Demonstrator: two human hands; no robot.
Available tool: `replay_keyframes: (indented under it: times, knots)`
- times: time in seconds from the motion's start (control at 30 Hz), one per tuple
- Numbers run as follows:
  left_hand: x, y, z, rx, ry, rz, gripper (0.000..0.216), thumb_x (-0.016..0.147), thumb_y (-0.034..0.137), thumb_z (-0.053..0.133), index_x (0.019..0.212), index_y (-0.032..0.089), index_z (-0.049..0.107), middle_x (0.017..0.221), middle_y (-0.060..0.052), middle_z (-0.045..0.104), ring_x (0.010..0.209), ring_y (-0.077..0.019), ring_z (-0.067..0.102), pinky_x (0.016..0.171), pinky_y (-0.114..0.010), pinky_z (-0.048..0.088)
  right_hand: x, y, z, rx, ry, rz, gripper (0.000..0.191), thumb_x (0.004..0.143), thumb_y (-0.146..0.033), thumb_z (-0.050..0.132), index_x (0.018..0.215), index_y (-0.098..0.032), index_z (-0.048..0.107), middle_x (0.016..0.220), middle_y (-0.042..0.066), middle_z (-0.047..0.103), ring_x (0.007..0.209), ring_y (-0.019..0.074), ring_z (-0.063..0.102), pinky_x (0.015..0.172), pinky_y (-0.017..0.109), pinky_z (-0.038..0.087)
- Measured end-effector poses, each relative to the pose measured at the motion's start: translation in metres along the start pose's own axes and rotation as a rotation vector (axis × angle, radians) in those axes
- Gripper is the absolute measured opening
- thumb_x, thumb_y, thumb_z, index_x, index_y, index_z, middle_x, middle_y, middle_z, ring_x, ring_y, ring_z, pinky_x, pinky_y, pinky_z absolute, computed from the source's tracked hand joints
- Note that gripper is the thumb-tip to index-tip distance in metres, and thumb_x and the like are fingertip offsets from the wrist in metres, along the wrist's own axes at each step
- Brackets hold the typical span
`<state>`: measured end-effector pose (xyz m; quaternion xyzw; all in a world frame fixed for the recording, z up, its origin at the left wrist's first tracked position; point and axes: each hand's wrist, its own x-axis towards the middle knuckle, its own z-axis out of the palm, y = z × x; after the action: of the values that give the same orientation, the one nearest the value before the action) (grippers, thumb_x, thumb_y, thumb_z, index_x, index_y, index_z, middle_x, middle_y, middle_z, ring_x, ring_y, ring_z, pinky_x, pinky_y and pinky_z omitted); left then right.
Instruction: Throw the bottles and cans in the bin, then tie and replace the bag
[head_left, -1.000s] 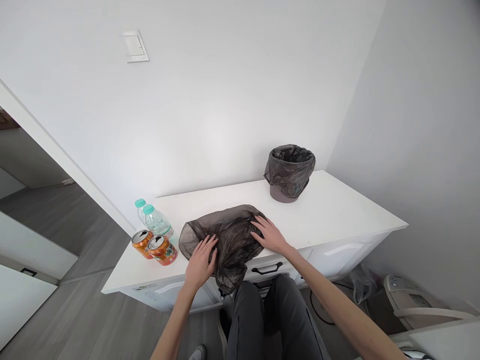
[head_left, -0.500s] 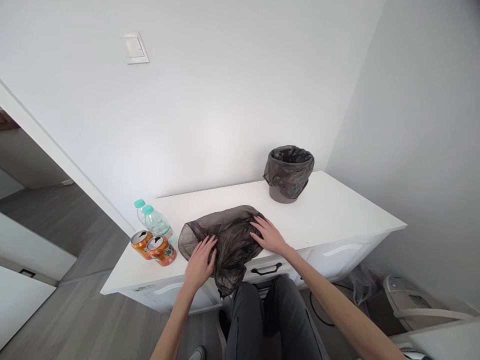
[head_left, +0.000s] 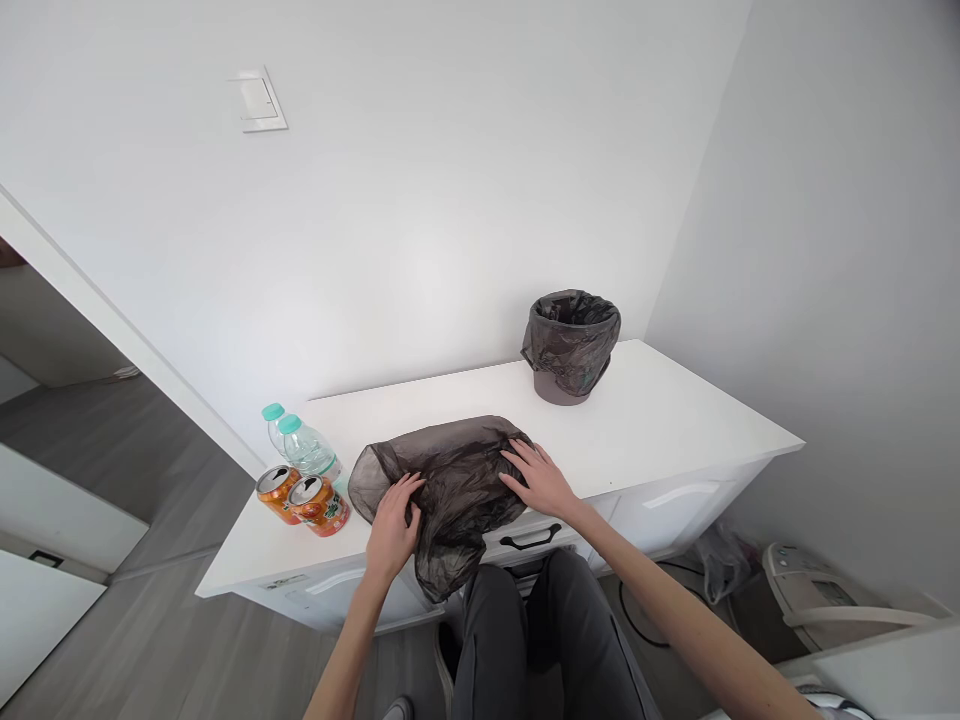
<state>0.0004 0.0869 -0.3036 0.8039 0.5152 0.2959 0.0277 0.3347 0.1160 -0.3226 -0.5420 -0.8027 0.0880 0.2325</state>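
Note:
A loose, crumpled dark plastic bag (head_left: pixel 457 470) lies on the white cabinet top (head_left: pixel 660 420), with one end hanging over the front edge. My left hand (head_left: pixel 394 525) rests on the bag's near left part, its fingers curled into the plastic. On the bag's right side lies my right hand (head_left: pixel 538 480), flat with fingers spread. A small bin (head_left: pixel 570 345) lined with another dark bag stands at the back right of the top.
Two orange drink cans (head_left: pixel 304 497) lie at the cabinet's left end, with two water bottles (head_left: pixel 300 445) with teal caps behind them. A drawer with a black handle (head_left: pixel 531 540) is under my hands. A white appliance (head_left: pixel 832 595) sits on the floor at right.
My left hand has shifted slightly left and its fingers have curled into the bag. The bag has bunched a little. My right hand stays flat on it.

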Motion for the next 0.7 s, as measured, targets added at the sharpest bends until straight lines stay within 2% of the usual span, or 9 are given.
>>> replay_keyframes:
  times: [0.1, 0.17, 0.27, 0.37, 0.43, 0.5, 0.6, 0.67, 0.7]
  knots:
    - [-0.003, 0.005, -0.008, -0.165, 0.071, -0.027, 0.039, 0.103, 0.023, 0.034, 0.130, 0.024, 0.063, 0.148, -0.007, 0.062, 0.147, -0.0228, 0.048, 0.124, -0.051, 0.039, -0.018, -0.005, -0.006, -0.004, -0.021, 0.012, 0.066, 0.108, -0.061, 0.029, 0.156, -0.021, 0.050, 0.168, 0.010, 0.036, 0.158, 0.0294, 0.030, 0.129, 0.053, 0.024]
    - [-0.009, 0.013, -0.018, -0.240, 0.069, -0.015, 0.038, 0.105, 0.025, 0.033, 0.128, 0.026, 0.063, 0.146, -0.007, 0.063, 0.146, -0.0221, 0.048, 0.124, -0.050, 0.038, -0.029, -0.007, -0.009, -0.011, -0.029, 0.016, 0.069, 0.107, -0.063, 0.028, 0.157, -0.020, 0.049, 0.169, 0.011, 0.035, 0.158, 0.0297, 0.030, 0.129, 0.053, 0.024]
    - [-0.023, 0.027, -0.035, -0.212, -0.081, 0.082, 0.039, 0.103, 0.039, 0.049, 0.140, 0.028, 0.056, 0.154, -0.007, 0.056, 0.152, -0.0257, 0.040, 0.125, -0.051, 0.035, -0.040, -0.011, -0.013, -0.034, -0.033, 0.016, 0.071, 0.107, -0.064, 0.026, 0.158, -0.020, 0.048, 0.169, 0.013, 0.034, 0.158, 0.0301, 0.029, 0.129, 0.054, 0.022]
    - [-0.036, 0.037, -0.047, -0.068, -0.300, 0.192, 0.089, 0.085, 0.057, 0.073, 0.160, 0.030, 0.034, 0.169, -0.009, 0.036, 0.158, -0.0345, 0.026, 0.126, -0.058, 0.031, -0.046, -0.014, -0.017, -0.054, -0.056, 0.035, 0.073, 0.106, -0.066, 0.025, 0.158, -0.019, 0.046, 0.169, 0.015, 0.034, 0.158, 0.0309, 0.027, 0.129, 0.055, 0.019]
    - [-0.043, 0.038, -0.048, 0.030, -0.383, 0.233, 0.112, 0.075, 0.061, 0.081, 0.166, 0.030, 0.023, 0.172, -0.009, 0.028, 0.158, -0.0388, 0.023, 0.125, -0.062, 0.031, -0.050, -0.014, -0.020, -0.055, -0.094, 0.047, 0.076, 0.105, -0.069, 0.028, 0.160, -0.021, 0.043, 0.170, 0.016, 0.032, 0.159, 0.0318, 0.025, 0.129, 0.056, 0.018]
    - [-0.047, 0.033, -0.045, 0.095, -0.387, 0.252, 0.106, 0.080, 0.052, 0.080, 0.166, 0.032, 0.022, 0.172, -0.008, 0.029, 0.158, -0.0378, 0.024, 0.124, -0.062, 0.031, -0.054, -0.012, -0.023, -0.052, -0.149, 0.026, 0.083, 0.099, -0.076, 0.036, 0.164, -0.024, 0.036, 0.172, 0.016, 0.026, 0.160, 0.0343, 0.020, 0.128, 0.059, 0.017]
    - [-0.050, 0.021, -0.038, 0.087, -0.322, 0.254, 0.073, 0.093, 0.025, 0.062, 0.160, 0.035, 0.037, 0.166, -0.003, 0.042, 0.156, -0.0301, 0.032, 0.123, -0.057, 0.036, -0.062, -0.008, -0.025, -0.060, -0.187, -0.072, 0.103, 0.084, -0.080, 0.062, 0.166, -0.028, 0.028, 0.173, 0.018, 0.018, 0.160, 0.0403, 0.015, 0.126, 0.066, 0.017]
    - [-0.051, 0.014, -0.036, 0.003, -0.279, 0.219, 0.061, 0.092, 0.014, 0.052, 0.149, 0.036, 0.054, 0.157, -0.002, 0.054, 0.151, -0.0272, 0.042, 0.121, -0.054, 0.040, -0.066, -0.006, -0.027, -0.073, -0.134, -0.135, 0.104, 0.079, -0.065, 0.078, 0.164, -0.027, 0.032, 0.172, 0.020, 0.021, 0.158, 0.0420, 0.019, 0.125, 0.067, 0.019]
    - [-0.051, 0.011, -0.037, -0.054, -0.257, 0.173, 0.056, 0.092, 0.014, 0.050, 0.142, 0.035, 0.061, 0.152, -0.003, 0.059, 0.147, -0.0270, 0.047, 0.119, -0.053, 0.042, -0.067, -0.005, -0.029, -0.075, -0.092, -0.159, 0.096, 0.080, -0.053, 0.081, 0.161, -0.026, 0.038, 0.170, 0.020, 0.025, 0.157, 0.0415, 0.022, 0.125, 0.067, 0.020]
